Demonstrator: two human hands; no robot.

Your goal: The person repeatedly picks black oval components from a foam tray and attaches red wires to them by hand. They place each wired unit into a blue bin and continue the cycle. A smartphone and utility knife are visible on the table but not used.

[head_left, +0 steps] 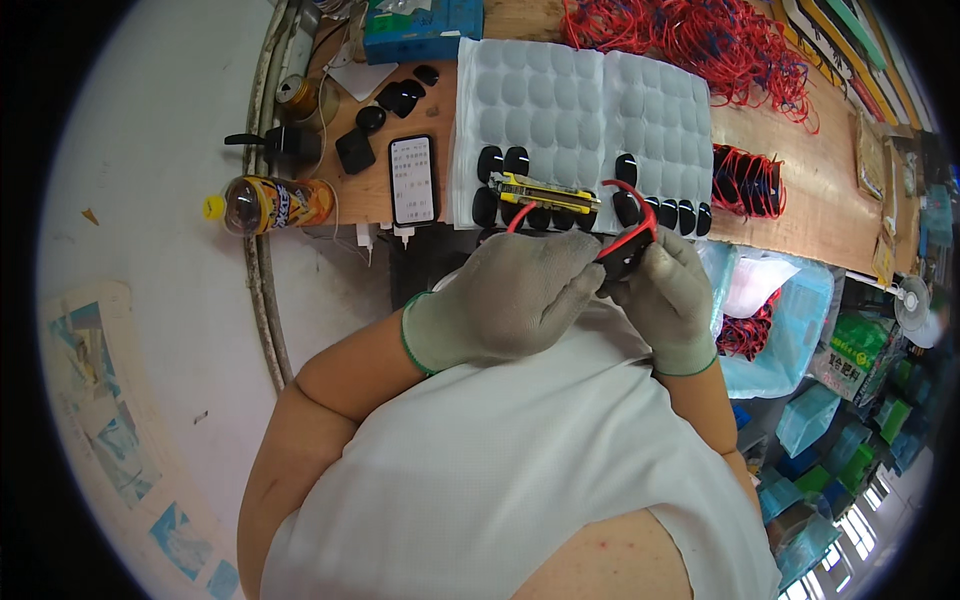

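Both my hands wear grey knit gloves with green cuffs and meet at the table's near edge. Between them is a red glasses frame, with a dark lens at its underside. My left hand has its thumb and fingers closed on the frame's left part. My right hand pinches its right part; the right fingertips are partly hidden. Just beyond my hands, a long yellow tool with metal parts lies across a white moulded tray. Dark lenses sit in the tray's nearer pockets.
Left of the tray lie a phone, loose dark lenses and an orange drink bottle. A heap of red frames covers the far right; a stacked row of frames lies nearer. A blue-lined bin stands at right.
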